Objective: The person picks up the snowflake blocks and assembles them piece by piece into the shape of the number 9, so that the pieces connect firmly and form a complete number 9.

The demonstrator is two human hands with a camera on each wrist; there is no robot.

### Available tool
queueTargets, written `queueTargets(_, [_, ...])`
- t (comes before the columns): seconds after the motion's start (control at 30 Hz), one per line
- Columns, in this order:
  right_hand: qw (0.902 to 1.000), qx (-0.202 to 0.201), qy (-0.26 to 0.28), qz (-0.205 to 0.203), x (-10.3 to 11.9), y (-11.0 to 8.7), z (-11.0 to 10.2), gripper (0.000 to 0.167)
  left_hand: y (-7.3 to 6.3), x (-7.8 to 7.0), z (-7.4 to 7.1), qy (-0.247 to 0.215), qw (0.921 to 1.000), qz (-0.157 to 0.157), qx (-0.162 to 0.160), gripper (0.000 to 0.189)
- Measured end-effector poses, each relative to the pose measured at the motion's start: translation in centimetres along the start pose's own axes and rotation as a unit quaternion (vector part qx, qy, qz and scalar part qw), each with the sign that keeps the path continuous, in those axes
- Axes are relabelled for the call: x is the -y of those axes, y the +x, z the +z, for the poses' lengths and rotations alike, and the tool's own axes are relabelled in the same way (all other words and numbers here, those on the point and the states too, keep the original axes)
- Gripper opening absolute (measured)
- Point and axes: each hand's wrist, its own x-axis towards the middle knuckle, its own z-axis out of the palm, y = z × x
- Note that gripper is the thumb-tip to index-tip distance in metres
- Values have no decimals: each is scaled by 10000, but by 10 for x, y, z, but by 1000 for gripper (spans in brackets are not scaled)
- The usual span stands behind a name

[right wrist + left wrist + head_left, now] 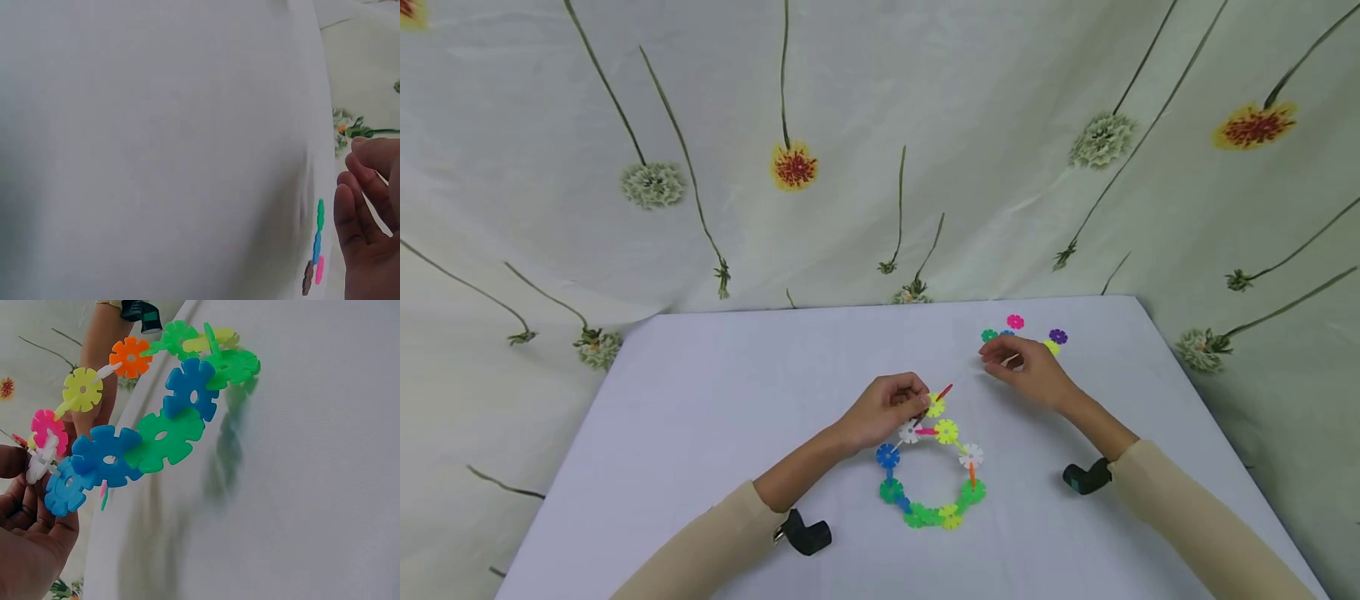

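My left hand (883, 412) pinches a ring of interlocking flower-shaped discs (887, 456) by its far left part. In the left wrist view, the thumb and fingers meet at a white disc (41, 461); the ring hangs tilted over the table, with blue, green, yellow, orange and pink discs joined edge to edge. A yellow disc (936, 406) with a red one slotted into it sticks up beyond the ring by the fingertips. My right hand (1030, 367) hovers near the loose discs at the back right, fingers loosely bent and nothing between them.
Several loose discs lie near the table's back right: pink (1015, 322), green (989, 336), purple (1057, 336) and yellow (1051, 345), partly covered by the right hand. The white table (737, 400) ends at a flower-printed cloth (850, 233) behind. Black cameras (808, 533) sit at both wrists.
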Motion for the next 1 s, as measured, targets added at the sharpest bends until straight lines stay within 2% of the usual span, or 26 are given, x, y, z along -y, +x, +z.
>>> queueTargets(0.2, [9969, -360, -338, 606, -24, 21, -1, 24, -2, -1, 0, -88, 10000, -14, 17, 15])
queueTargets(0.4, [9903, -738, -856, 812, -35, 40, 2, 26, -1, -2, 2, -170, 9998, -28, 50, 15])
queueTargets(0.6, [9829, -564, -1295, 1182, -36, 48, 1, 30, -1, -1, 3, -215, 9997, 46, 69, 15])
queueTargets(0.83, [9849, -306, -1250, 1155, -35, 54, 4, 28, -2, 0, 1, -200, 9998, -7, 16, 14])
queueTargets(1.0, [9905, -379, -1038, 819, -30, 51, 10, 20, -4, 1, 0, -176, 9998, -13, -1, 14])
